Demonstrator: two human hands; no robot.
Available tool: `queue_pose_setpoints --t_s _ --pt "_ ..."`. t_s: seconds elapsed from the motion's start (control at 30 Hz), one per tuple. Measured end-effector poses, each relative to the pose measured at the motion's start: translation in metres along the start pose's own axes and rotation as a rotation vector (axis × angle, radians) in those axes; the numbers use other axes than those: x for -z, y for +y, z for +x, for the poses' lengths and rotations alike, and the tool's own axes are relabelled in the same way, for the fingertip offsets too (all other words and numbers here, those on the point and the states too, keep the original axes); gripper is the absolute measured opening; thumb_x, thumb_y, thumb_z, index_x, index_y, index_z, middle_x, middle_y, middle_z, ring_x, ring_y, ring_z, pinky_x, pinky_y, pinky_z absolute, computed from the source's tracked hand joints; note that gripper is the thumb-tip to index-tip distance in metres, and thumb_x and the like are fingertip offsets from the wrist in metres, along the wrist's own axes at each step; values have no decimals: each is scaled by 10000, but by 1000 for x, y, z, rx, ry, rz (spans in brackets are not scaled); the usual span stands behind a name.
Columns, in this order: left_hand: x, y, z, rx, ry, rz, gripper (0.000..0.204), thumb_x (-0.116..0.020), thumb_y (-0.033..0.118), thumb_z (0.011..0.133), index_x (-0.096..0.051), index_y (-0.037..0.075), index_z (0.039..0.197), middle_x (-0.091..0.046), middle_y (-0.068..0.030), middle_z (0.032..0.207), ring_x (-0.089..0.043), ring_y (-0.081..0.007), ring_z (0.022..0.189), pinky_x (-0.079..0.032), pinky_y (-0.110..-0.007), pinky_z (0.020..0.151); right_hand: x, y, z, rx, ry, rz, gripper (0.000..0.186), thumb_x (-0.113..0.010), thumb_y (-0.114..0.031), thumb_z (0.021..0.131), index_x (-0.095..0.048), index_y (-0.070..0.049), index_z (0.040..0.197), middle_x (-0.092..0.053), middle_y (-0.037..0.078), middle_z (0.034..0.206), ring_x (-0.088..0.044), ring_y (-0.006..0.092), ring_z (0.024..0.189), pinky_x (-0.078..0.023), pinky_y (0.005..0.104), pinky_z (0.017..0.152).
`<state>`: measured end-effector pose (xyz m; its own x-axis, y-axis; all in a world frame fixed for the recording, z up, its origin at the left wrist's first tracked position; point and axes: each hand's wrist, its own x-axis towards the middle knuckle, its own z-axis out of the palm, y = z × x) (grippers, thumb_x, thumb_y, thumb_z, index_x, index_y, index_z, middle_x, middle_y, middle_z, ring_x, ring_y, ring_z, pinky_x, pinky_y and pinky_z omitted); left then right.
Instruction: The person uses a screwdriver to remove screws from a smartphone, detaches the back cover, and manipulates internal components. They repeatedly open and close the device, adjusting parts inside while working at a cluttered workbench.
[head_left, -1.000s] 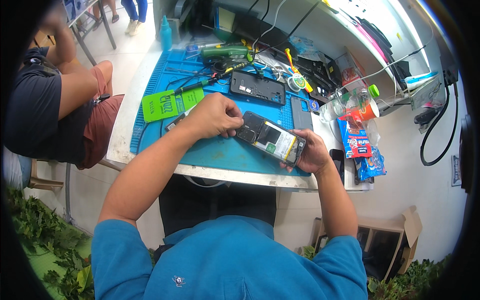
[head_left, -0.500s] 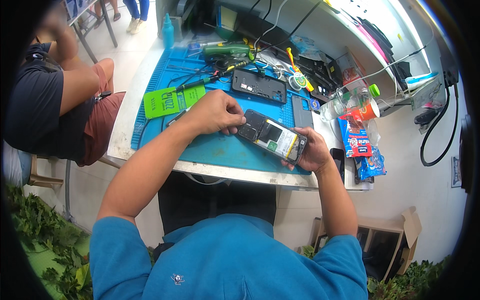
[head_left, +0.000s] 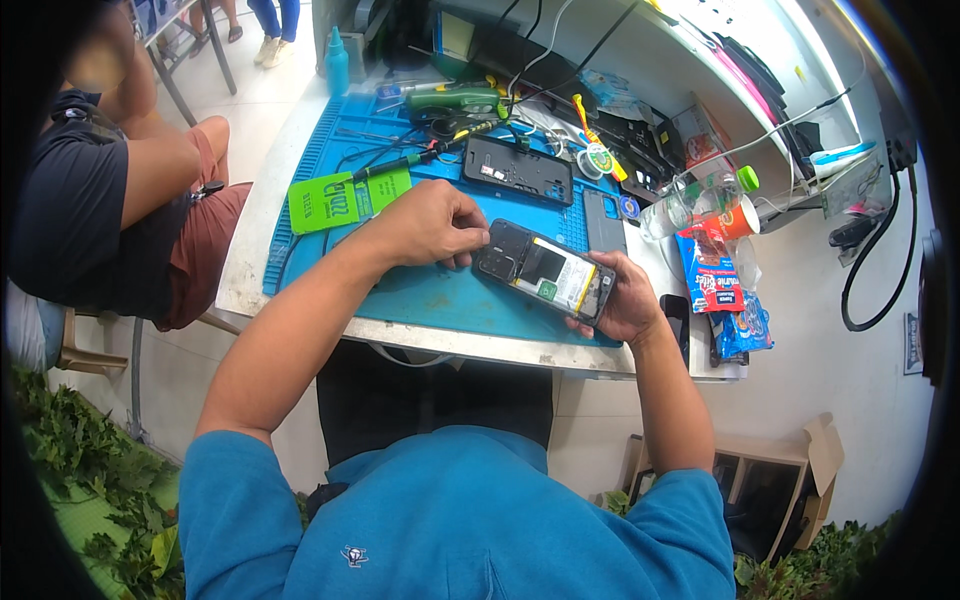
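Note:
An opened smartphone (head_left: 556, 277) lies tilted in my right hand (head_left: 632, 300), its back off and its battery with a white label showing. My right fingers and thumb wrap its lower right end. At the phone's upper left end is my left hand (head_left: 430, 228), thumb and fingertips pinched together against the edge. Whatever sits in that pinch is hidden. Both hands are over a blue repair mat (head_left: 430, 305). Just beyond the phone rests a black phone frame (head_left: 518, 172), and a grey back panel (head_left: 604, 222) lies to its right.
Left of my hand are a green card (head_left: 325, 205) and a soldering iron (head_left: 425, 157). A solder spool (head_left: 594, 161), plastic bottle (head_left: 690, 208), orange cup (head_left: 738, 218) and snack packets (head_left: 715, 275) crowd the right. A blue squeeze bottle (head_left: 337, 65) stands at the back. Someone sits at left.

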<state>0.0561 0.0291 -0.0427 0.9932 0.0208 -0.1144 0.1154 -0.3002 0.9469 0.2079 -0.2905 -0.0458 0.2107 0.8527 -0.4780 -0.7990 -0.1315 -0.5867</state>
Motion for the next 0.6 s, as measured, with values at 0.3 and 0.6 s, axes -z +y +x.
queue_pose_setpoints --t_s 0.3,0.6 --pt "-10 -1 -2 -84 96 133 159 -788 113 940 -826 -31 995 -769 -79 747 -727 -114 635 -572 -282 584 -17 5 3 53 172 -85 509 -420 -449 1100 -623 -60 1359 -764 215 969 -701 363 615 -411 371 380" --pt "-8 -2 -1 -119 88 175 214 -799 192 961 -834 -16 993 -762 -83 729 -683 -121 594 -549 -297 596 -11 3 4 55 52 -56 507 -382 -417 1110 -629 -54 1363 -751 226 998 -631 349 578 -385 370 381"
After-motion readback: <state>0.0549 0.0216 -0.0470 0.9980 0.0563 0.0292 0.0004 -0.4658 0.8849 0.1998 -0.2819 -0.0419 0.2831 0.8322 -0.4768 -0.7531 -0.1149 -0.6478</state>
